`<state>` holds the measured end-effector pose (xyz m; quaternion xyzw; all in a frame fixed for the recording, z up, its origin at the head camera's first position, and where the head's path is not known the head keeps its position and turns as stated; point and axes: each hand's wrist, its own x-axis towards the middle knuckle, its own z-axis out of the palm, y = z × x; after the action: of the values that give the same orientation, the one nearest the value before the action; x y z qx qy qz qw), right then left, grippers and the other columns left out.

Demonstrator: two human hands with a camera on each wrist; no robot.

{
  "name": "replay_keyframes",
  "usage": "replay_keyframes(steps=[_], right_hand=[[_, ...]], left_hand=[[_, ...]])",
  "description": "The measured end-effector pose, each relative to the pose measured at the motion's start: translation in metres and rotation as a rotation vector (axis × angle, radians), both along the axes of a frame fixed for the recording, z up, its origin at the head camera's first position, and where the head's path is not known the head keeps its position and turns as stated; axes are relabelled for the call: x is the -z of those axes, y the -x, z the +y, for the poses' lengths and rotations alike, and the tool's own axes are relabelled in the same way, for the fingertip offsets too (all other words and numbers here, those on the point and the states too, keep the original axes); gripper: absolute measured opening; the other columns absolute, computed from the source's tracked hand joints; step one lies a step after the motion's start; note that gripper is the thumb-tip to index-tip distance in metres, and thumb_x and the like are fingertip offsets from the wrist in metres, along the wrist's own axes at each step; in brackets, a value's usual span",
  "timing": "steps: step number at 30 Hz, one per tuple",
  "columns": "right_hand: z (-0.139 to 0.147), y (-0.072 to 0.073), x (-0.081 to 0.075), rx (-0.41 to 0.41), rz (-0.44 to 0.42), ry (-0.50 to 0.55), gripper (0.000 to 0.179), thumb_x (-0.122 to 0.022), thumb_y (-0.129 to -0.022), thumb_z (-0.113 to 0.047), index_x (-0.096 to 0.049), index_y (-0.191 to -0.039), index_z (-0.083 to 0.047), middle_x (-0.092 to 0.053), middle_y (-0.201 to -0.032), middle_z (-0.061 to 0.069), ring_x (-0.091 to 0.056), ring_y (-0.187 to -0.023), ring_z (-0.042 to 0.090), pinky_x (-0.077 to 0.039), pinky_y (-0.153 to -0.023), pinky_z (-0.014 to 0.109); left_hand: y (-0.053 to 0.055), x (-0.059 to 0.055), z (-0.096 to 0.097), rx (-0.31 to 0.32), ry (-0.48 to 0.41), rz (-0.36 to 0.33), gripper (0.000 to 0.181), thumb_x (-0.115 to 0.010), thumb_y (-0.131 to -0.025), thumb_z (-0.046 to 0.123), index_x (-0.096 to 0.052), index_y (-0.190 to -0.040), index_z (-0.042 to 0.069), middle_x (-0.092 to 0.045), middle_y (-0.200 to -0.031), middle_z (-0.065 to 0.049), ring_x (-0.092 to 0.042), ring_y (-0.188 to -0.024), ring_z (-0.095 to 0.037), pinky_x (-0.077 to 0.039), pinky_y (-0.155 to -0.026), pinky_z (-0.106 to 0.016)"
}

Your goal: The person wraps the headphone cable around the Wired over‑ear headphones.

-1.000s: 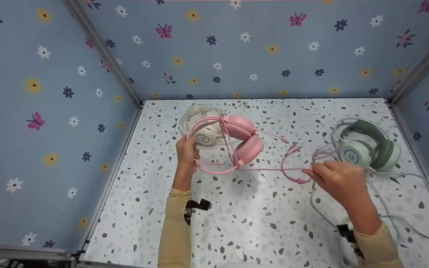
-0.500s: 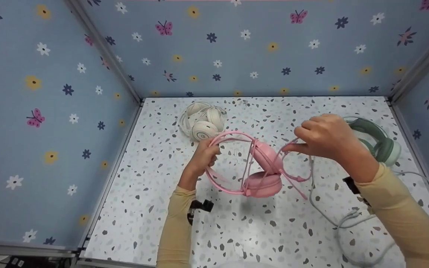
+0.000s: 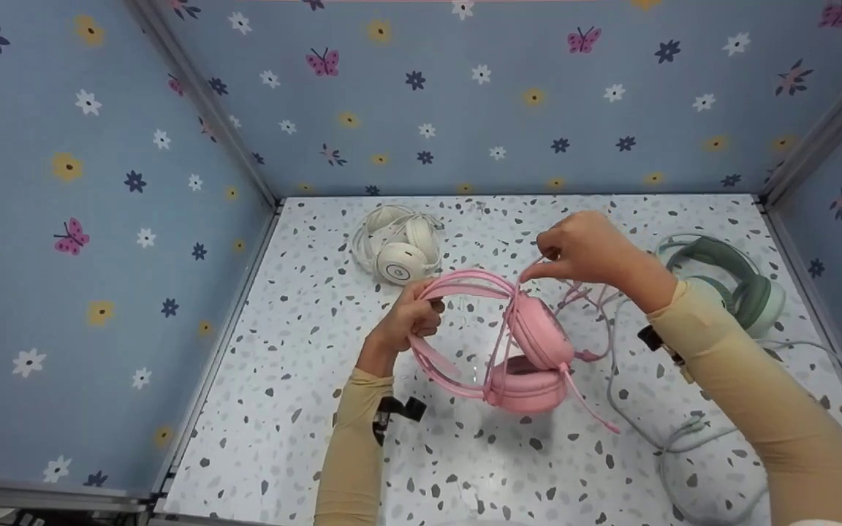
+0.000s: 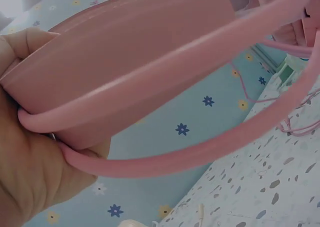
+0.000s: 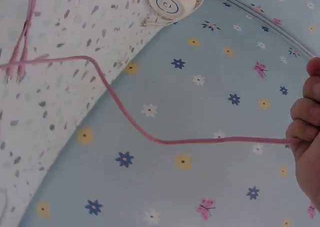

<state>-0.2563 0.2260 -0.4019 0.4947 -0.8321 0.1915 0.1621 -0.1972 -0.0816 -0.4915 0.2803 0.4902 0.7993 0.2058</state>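
My left hand grips the headband of the pink headphones and holds them above the table. In the left wrist view the thumb and fingers wrap the padded headband and its outer pink bows. My right hand, just beyond the upper ear cup, pinches the pink cable. Strands of that cable cross the headphones beside the ear cups. A thin microphone boom sticks out toward the lower right. In the right wrist view the cable runs from the fist toward the table, where its plugs show.
White headphones with a coiled cord lie at the back left. Green headphones lie at the right, partly behind the right arm, their pale cable looping over the speckled table. Flower-patterned walls enclose the back and sides.
My right hand has moved up and left from near the green headphones to the pink ear cups, bringing cable along. The left hand has shifted the pink headphones rightward and nearer.
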Motion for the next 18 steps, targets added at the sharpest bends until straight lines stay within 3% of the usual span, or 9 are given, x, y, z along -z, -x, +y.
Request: replay_keyframes(steps=[5, 8, 11, 14, 18], right_hand=[[-0.005, 0.000, 0.028, -0.051, -0.636, 0.098, 0.046, -0.066, -0.093, -0.030, -0.042, -0.058, -0.013, -0.027, -0.053, -0.005, -0.020, -0.046, 0.010, -0.029, -0.049, 0.030], [-0.008, -0.005, 0.042, -0.084, -0.940, 0.156, 0.043, -0.058, -0.098, -0.022, -0.044, -0.061, -0.005, -0.031, -0.055, 0.002, -0.024, -0.047, 0.016, -0.032, -0.051, 0.035], [-0.008, -0.010, 0.050, -0.106, -1.053, 0.200, 0.039, -0.052, -0.101, -0.021, -0.050, -0.065, -0.008, -0.036, -0.057, 0.003, -0.030, -0.049, 0.016, -0.034, -0.050, 0.035], [-0.010, -0.015, 0.058, -0.125, -1.130, 0.284, 0.036, -0.048, -0.103, -0.017, -0.059, -0.069, -0.018, -0.045, -0.060, -0.003, -0.039, -0.052, 0.009, -0.038, -0.051, 0.030], [-0.014, -0.020, 0.088, -0.178, -1.230, 0.485, 0.029, -0.048, -0.102, -0.012, -0.072, -0.086, -0.019, -0.060, -0.072, -0.004, -0.051, -0.062, 0.007, -0.046, -0.061, 0.024]], left_hand=[[0.002, 0.010, -0.002, 0.112, -0.208, -0.064, 0.023, -0.036, -0.071, -0.008, -0.046, -0.083, 0.008, -0.021, -0.054, 0.004, -0.015, -0.038, -0.007, -0.013, -0.034, -0.024], [0.000, 0.016, -0.002, 0.168, -0.302, -0.077, 0.032, -0.033, -0.070, -0.009, -0.052, -0.090, 0.008, -0.020, -0.054, 0.003, -0.016, -0.038, -0.007, -0.013, -0.035, -0.023], [-0.001, 0.020, -0.001, 0.206, -0.384, -0.083, 0.036, -0.031, -0.071, -0.009, -0.054, -0.093, 0.009, -0.020, -0.055, 0.003, -0.017, -0.038, -0.006, -0.014, -0.035, -0.022], [-0.001, 0.023, -0.001, 0.226, -0.475, -0.107, 0.028, -0.033, -0.073, -0.008, -0.051, -0.086, 0.009, -0.020, -0.055, 0.004, -0.019, -0.039, -0.005, -0.015, -0.036, -0.020], [-0.001, 0.026, 0.002, 0.237, -0.587, -0.166, 0.021, -0.042, -0.077, -0.008, -0.039, -0.074, 0.013, -0.020, -0.055, 0.003, -0.021, -0.040, -0.004, -0.017, -0.039, -0.018]])
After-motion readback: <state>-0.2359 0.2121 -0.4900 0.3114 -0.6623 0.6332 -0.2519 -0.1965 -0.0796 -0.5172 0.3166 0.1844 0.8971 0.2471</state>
